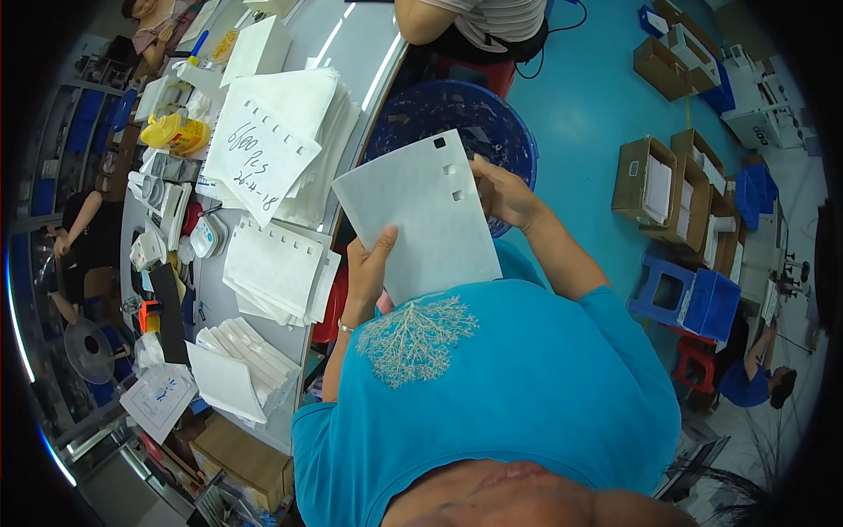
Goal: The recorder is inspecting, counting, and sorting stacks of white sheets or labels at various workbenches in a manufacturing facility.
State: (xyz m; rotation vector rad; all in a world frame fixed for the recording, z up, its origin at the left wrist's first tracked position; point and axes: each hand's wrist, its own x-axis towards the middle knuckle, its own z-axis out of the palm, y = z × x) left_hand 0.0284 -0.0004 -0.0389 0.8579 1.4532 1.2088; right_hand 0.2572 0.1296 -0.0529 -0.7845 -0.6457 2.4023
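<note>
Here, the left hand (372, 259) grips a white sheet (417, 228) by its left edge, thumb pressed on top. The sheet is tilted in front of the blue shirt (536, 378), its upper part over a blue bin (529, 132). The right hand (509, 195) is at the opposite edge, near the square holes, fingers bent — whether they pinch it, I cannot tell. Left of the bin, a table (349, 46) bears white paper stacks (303, 101) — and a yellow bottle (176, 133).
</note>
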